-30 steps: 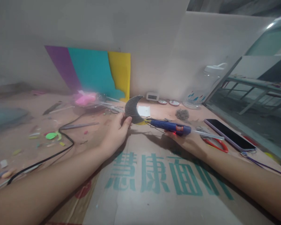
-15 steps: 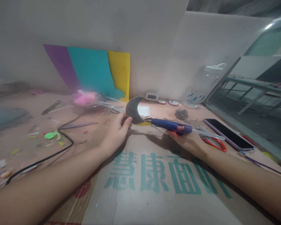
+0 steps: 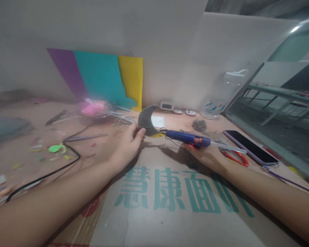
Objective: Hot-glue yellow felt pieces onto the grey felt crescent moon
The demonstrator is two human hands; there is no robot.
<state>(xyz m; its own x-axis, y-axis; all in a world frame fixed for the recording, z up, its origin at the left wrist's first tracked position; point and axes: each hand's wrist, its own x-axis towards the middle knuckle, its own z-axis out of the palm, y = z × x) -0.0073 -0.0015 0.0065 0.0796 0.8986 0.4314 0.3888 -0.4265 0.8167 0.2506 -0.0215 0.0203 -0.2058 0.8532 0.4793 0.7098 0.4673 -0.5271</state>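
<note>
Between the thumb and fingers of my left hand (image 3: 132, 142) is a grey crescent moon (image 3: 146, 120) that looks wrapped in thread. Yellow shows along its lower edge. My right hand (image 3: 204, 152) is closed around a blue hot glue gun (image 3: 182, 137), which has a small red light lit and a clear glue stick (image 3: 230, 147) out of its back. The gun's nozzle meets or nearly meets the moon's lower right tip; I cannot tell if they touch. A thin dark thread hangs below the nozzle.
Red-handled pliers or scissors (image 3: 238, 158) and a phone (image 3: 251, 147) lie to the right. A ball of grey thread (image 3: 199, 125) and a clear bottle (image 3: 217, 97) stand behind. A black cable (image 3: 54, 169) crosses scattered scraps at left. Coloured sheets (image 3: 100, 77) lean on the wall.
Hardly anything differs. Both hands, the crescent moon and the glue gun keep the same places; the whole view has shifted very slightly.
</note>
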